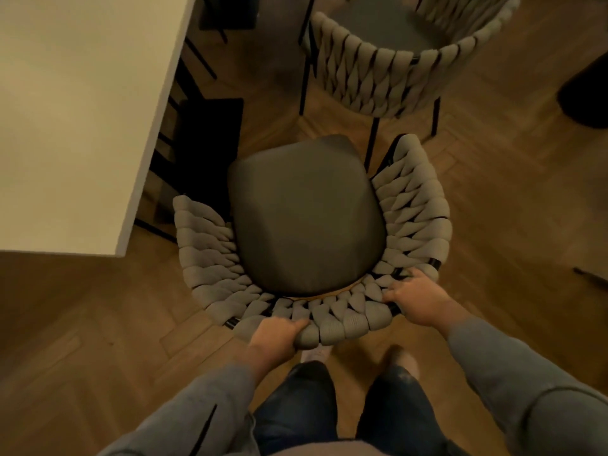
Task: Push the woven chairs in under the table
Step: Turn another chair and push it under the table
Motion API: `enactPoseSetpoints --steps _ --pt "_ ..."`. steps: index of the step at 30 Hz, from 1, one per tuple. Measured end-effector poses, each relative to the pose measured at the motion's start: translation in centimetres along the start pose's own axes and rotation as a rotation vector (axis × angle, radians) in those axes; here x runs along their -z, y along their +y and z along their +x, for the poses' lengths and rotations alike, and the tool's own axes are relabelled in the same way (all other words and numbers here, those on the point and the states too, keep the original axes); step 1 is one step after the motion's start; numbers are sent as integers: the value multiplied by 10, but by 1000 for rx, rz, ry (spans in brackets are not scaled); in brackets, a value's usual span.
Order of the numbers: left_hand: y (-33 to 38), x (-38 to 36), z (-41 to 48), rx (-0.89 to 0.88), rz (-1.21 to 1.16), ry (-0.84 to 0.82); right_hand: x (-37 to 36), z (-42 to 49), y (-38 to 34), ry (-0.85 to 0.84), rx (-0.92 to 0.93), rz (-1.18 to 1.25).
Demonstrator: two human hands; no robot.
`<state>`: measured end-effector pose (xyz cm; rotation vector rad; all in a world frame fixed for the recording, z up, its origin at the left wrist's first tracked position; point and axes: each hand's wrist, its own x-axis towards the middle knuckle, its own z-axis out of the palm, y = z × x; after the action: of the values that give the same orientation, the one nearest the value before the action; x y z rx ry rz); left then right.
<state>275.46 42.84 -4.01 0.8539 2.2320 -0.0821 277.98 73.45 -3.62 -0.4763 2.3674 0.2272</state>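
— How are the arms set?

— Both reach forward and down in grey sleeves (pixel 526 373), elbows out to each side, with the person's legs between them.

— And the left hand (pixel 276 334)?

— It grips the top rim of the woven chair (pixel 210 258) at the middle of the curved back. The thumb lies along the top of the rope weave, and the fingers curl down the outer side.

— The right hand (pixel 414 301)?

— It grips the same rim further round to the right. The thumb and forefinger are spread over the inner weave and the palm sits on the black frame tube. The other fingers are hidden behind the rim.

— Where is that chair?

— On the herringbone wood floor (pixel 98 324), just beside the corner of the pale counter (pixel 75 110). Its dark seat cushion (pixel 306 218) is out in the open, not under the top. The tip of the left armrest is near the counter's edge. The seat opens away from the person, along the counter's side.

— Anything else?

— A second woven chair (pixel 388 77) stands further ahead, its back towards the person, also out from the counter. A black frame (pixel 204 143) shows below the counter's edge.
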Motion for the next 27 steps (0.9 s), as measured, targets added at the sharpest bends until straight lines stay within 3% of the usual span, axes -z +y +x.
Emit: enactPoseSetpoints --steps 10,22,27 --pt "51 21 47 232 -85 35 22 32 93 -37 212 -82" --pt "242 40 124 411 -420 53 11 0 255 -132 412 -272" --pt "274 58 149 449 -505 104 8 20 299 -157 484 -367"
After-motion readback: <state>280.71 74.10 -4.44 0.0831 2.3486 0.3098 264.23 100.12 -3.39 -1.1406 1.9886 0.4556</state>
